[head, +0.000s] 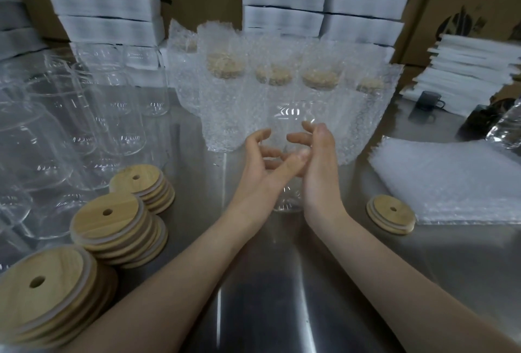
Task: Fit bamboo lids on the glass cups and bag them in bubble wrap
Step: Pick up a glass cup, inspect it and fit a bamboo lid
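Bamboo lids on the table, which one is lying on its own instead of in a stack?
The single lid on the right, beside the pile of bubble wrap bags. All the other loose lids sit in three stacks on the left.

Dim, soft overall, wide-angle bending at edges, table [262, 310] glare streaks

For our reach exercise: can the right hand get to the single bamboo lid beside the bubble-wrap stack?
Probably yes: the lid lies in the open beside that forearm, nothing between. The right hand must first release the glass cup.
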Action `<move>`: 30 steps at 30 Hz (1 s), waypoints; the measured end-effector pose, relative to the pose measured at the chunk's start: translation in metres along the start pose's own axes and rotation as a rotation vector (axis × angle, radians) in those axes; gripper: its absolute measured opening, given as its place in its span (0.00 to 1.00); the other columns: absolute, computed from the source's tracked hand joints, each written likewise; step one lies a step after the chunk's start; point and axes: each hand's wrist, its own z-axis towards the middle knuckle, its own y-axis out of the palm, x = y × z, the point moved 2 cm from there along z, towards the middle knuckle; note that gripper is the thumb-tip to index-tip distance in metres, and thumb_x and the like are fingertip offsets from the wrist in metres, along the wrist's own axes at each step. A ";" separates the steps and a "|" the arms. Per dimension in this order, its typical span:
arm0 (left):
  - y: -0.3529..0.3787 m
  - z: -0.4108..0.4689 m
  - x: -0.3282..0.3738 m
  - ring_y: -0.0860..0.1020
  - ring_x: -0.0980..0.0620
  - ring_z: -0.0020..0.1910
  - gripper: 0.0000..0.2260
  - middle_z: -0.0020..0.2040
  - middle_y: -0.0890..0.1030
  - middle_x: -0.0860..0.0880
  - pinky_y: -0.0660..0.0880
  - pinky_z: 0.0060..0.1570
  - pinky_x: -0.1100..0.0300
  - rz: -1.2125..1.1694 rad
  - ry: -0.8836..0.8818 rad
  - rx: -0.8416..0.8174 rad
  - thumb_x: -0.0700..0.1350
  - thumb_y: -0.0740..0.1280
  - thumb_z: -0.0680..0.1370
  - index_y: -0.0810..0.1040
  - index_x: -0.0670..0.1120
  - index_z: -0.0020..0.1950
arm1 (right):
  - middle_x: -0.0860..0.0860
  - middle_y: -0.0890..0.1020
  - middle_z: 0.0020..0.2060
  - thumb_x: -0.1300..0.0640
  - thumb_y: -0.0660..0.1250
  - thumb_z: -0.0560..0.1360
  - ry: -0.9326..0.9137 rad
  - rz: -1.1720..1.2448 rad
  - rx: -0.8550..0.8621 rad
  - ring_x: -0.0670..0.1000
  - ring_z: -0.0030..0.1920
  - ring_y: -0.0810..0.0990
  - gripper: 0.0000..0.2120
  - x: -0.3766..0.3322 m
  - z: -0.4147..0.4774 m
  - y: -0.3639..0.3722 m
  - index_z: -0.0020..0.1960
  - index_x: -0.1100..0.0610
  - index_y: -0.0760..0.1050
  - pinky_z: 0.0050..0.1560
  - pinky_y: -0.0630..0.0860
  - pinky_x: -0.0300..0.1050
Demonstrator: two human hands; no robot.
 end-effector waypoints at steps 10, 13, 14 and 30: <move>-0.011 0.008 0.005 0.83 0.59 0.43 0.26 0.47 0.84 0.50 0.78 0.41 0.64 -0.089 0.012 0.001 0.51 0.76 0.65 0.76 0.50 0.61 | 0.49 0.84 0.54 0.37 0.45 0.82 0.219 0.152 -0.123 0.53 0.60 0.81 0.27 -0.001 0.014 -0.008 0.59 0.49 0.77 0.65 0.75 0.55; -0.011 0.008 0.001 0.84 0.53 0.45 0.23 0.47 0.86 0.49 0.80 0.42 0.58 -0.138 -0.026 -0.059 0.52 0.75 0.69 0.73 0.52 0.61 | 0.49 0.84 0.57 0.35 0.43 0.81 0.318 0.201 -0.170 0.49 0.61 0.80 0.31 -0.001 0.017 -0.011 0.58 0.51 0.79 0.56 0.79 0.46; -0.011 0.009 0.000 0.84 0.51 0.45 0.25 0.48 0.86 0.46 0.80 0.42 0.57 -0.154 -0.048 -0.068 0.54 0.74 0.67 0.71 0.53 0.60 | 0.49 0.83 0.59 0.34 0.43 0.81 0.364 0.228 -0.186 0.48 0.62 0.80 0.32 -0.001 0.017 -0.011 0.58 0.52 0.79 0.53 0.80 0.44; -0.006 0.002 0.002 0.72 0.64 0.53 0.40 0.60 0.70 0.54 0.70 0.48 0.74 0.239 0.196 0.154 0.68 0.64 0.63 0.65 0.54 0.72 | 0.50 0.84 0.39 0.39 0.47 0.82 0.170 0.141 -0.006 0.51 0.37 0.84 0.23 0.003 0.011 -0.007 0.57 0.50 0.74 0.38 0.80 0.45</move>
